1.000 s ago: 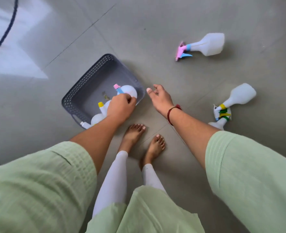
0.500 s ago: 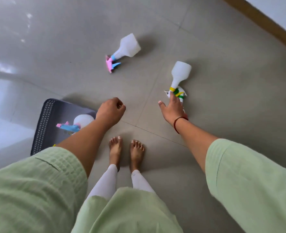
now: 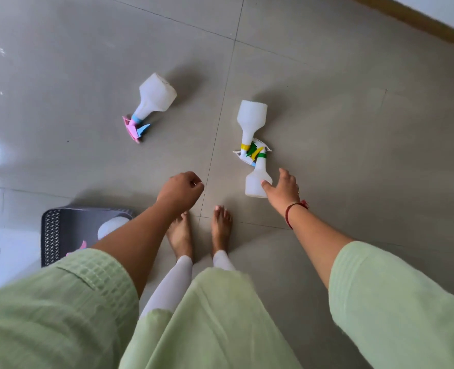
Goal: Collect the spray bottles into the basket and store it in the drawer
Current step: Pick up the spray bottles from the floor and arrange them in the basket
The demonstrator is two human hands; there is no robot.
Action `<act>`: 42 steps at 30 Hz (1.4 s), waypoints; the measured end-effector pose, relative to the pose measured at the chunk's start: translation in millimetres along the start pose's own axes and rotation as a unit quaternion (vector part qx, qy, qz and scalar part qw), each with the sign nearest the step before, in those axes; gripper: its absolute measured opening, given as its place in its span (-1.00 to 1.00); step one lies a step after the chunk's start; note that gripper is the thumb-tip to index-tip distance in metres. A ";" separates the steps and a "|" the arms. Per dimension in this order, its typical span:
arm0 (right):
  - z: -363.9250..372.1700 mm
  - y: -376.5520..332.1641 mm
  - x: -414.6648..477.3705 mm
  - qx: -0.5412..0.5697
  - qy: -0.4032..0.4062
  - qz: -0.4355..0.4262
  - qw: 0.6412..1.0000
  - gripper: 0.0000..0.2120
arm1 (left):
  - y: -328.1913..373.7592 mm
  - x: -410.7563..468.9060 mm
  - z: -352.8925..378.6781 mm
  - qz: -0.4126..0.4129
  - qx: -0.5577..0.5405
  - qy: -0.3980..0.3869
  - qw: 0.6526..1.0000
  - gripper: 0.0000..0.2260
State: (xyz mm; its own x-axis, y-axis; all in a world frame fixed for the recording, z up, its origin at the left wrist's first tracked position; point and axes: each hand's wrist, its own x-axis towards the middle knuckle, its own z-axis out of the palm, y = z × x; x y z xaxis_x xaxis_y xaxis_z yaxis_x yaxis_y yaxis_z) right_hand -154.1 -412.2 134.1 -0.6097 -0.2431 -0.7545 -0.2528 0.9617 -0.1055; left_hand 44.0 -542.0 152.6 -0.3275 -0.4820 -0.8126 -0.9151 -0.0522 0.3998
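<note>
Head view | right hand (image 3: 283, 189) fingers spread, touching nearest spray bottle (image 3: 256, 182) | left hand (image 3: 180, 191) curled, empty | no readable labels

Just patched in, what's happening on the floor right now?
A person is gathering spray bottles into a grey basket, which already holds at least one. The right hand is open and touching the nearer bottle of two lying head to head; the farther bottle lies beyond it. The left hand is curled and empty. A pink-and-blue-headed bottle lies alone farther out.
</note>
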 end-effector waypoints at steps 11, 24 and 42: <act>59.9 9.3 147.5 -0.036 -0.057 0.047 0.997 -0.39 | -37.2 116.2 79.4 -0.046 0.011 -0.018 0.999 -0.69; 48.2 3.1 130.0 0.020 0.010 0.086 0.996 -0.53 | -13.3 94.3 68.3 -0.044 -0.048 -0.034 0.997 -0.77; 92.2 -192.8 -30.0 -0.076 -0.042 -0.393 0.916 -0.61 | -54.8 16.4 -97.1 0.017 -0.293 0.237 0.926 -0.72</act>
State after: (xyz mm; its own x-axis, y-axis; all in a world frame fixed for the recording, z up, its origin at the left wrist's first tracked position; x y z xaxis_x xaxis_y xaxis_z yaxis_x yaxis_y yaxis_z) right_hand -17.8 -578.7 117.3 -0.1364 -0.8354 -0.5325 -0.6941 0.4642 -0.5503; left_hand 111.6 -632.0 158.5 -0.0870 -0.8148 -0.5731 -0.5750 -0.4288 0.6968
